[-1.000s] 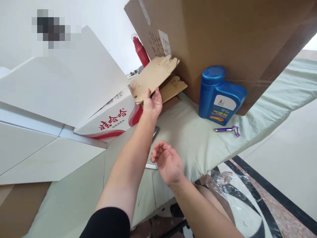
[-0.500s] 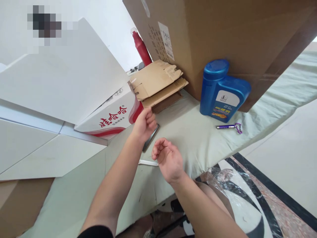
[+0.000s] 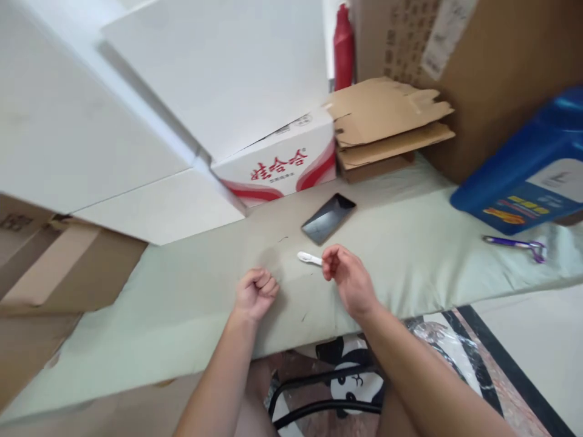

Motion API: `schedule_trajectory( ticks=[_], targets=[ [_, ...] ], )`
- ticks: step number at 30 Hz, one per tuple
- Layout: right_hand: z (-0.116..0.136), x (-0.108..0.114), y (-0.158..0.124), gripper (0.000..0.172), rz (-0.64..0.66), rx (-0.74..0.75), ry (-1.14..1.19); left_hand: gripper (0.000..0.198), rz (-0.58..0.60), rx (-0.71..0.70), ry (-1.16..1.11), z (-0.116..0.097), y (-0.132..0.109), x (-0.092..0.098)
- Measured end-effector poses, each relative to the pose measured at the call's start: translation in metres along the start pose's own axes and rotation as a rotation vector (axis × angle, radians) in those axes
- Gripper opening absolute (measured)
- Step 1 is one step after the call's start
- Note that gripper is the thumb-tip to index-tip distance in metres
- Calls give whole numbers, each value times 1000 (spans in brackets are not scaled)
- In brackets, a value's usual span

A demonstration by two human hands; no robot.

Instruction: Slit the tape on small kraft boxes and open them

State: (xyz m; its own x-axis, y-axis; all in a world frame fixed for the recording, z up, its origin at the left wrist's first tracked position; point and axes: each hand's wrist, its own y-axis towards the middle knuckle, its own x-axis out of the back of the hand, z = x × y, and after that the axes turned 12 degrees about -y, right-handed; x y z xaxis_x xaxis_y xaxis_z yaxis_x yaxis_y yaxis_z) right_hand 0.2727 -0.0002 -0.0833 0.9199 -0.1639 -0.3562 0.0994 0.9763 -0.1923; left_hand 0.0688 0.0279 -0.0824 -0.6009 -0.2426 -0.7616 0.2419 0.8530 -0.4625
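Observation:
My left hand [image 3: 257,293] is curled into a fist just above the pale cloth surface [image 3: 191,285], with nothing showing in it. To its right, my right hand [image 3: 350,280] is loosely cupped with bent fingers and holds nothing visible. A slim white stick-like item [image 3: 310,258] lies by its fingertips, its right end hidden behind them. I cannot tell whether the fingers touch it. Beyond both hands, a dark glossy phone [image 3: 328,218] lies flat on the cloth.
A white-and-red carton [image 3: 277,173] and folded brown cardboard [image 3: 387,115] stand behind the phone. At right are a blue oil jug [image 3: 523,170] and a purple pen-like item [image 3: 512,242]. Brown boxes [image 3: 68,261] sit at left; a red bottle [image 3: 344,48] stands behind.
My left hand has come back from near the cardboard and the phone, uncovering the phone. My right hand stays by the white item. The view has turned left and down.

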Motion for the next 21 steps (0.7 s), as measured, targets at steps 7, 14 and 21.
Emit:
schedule_trajectory(
  ticks=[7,14,21],
  targets=[
    [-41,-57,-17,27,183,-28,-430,47,-38,-108,-267,-36,-30,31],
    [-82,-104,-38,32,332,210,-1195,39,0,-316,-562,-97,-83,66],
    [-99,-172,-22,32,412,273,-1304,39,10,-461,-945,-142,-119,99]
  ],
)
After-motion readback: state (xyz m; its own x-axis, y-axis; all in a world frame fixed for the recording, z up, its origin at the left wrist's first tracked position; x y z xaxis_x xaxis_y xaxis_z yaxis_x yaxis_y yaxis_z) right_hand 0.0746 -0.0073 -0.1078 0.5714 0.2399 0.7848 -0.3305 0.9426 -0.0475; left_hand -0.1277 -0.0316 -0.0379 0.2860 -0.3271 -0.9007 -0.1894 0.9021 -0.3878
